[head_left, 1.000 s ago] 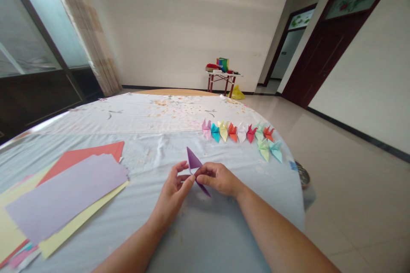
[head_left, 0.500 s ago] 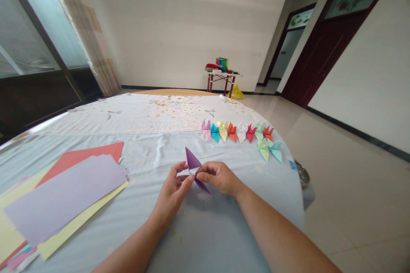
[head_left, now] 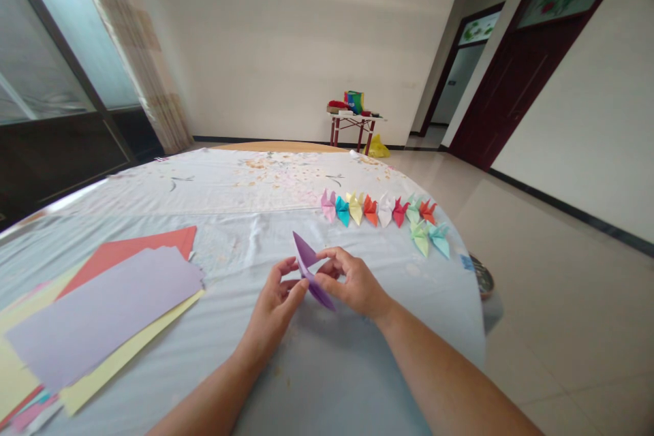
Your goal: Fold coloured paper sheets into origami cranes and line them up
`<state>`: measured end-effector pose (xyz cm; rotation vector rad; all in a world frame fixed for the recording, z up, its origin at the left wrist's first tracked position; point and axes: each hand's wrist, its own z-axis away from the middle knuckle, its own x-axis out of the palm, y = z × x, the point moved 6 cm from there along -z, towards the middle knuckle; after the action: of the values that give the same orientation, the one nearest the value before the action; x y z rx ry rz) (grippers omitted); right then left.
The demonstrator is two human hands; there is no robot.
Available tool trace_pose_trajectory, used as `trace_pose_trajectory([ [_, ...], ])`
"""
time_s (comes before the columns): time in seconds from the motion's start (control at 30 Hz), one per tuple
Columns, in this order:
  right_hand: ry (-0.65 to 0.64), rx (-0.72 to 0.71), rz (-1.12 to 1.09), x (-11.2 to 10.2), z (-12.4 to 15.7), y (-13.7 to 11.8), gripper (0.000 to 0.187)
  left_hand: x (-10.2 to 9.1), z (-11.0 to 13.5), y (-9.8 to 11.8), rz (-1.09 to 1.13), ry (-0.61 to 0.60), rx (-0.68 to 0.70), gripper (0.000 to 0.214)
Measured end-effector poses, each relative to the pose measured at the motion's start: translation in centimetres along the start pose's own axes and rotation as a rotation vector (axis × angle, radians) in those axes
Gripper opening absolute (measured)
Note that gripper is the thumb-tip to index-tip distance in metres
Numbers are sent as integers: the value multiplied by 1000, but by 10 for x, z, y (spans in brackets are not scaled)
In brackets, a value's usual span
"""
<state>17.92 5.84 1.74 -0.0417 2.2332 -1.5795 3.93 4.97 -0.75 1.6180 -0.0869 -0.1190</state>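
A folded piece of purple paper (head_left: 305, 253) is held just above the cloth-covered table (head_left: 317, 381), one pointed end up and away, the other down toward me. My left hand (head_left: 278, 296) pinches its left edge between thumb and fingers. On the other side, my right hand (head_left: 352, 283) has its thumb on the lower part and its index finger on the upper flap. The paper partly hides the fingertips behind it. Beyond my right hand stand several folded paper cranes (head_left: 385, 210) in mixed colours, in a row with two more in front.
To the left lies a loose stack of coloured paper, with a lilac sheet (head_left: 107, 313) on top and an orange sheet (head_left: 168, 240) under it. A small table (head_left: 357, 119) with items on it stands by the far wall. A dark red door (head_left: 531, 75) is at right.
My right index finger has lifted and spread from the thumb, now reaching the upper flap. The purple paper has turned slightly and its two halves look closer in line. My left hand stays put.
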Motion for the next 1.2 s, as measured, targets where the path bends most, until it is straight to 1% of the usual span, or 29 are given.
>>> trace_pose_trajectory([
  [0.1, -22, 13, -40, 1, 0, -1, 39, -2, 1, 1, 12, 26, -24, 45],
  [0.3, -40, 9, -26, 4, 0, -1, 40, -3, 0, 2, 23, 57, -33, 45],
  [0.43, -50, 12, -23, 5, 0, -2, 42, -1, 0, 1, 44, 38, -28, 46],
  [0.67, -27, 25, -7, 3, 0, -1, 43, 2, 0, 1, 46, -14, -63, 50],
  [0.9, -22, 23, -25, 2, 0, 1, 42, 1, 1, 2, 38, 1, -60, 51],
  [1.2, -2, 13, -23, 2, 0, 0, 36, 3, 1, 1, 53, -22, -65, 56],
])
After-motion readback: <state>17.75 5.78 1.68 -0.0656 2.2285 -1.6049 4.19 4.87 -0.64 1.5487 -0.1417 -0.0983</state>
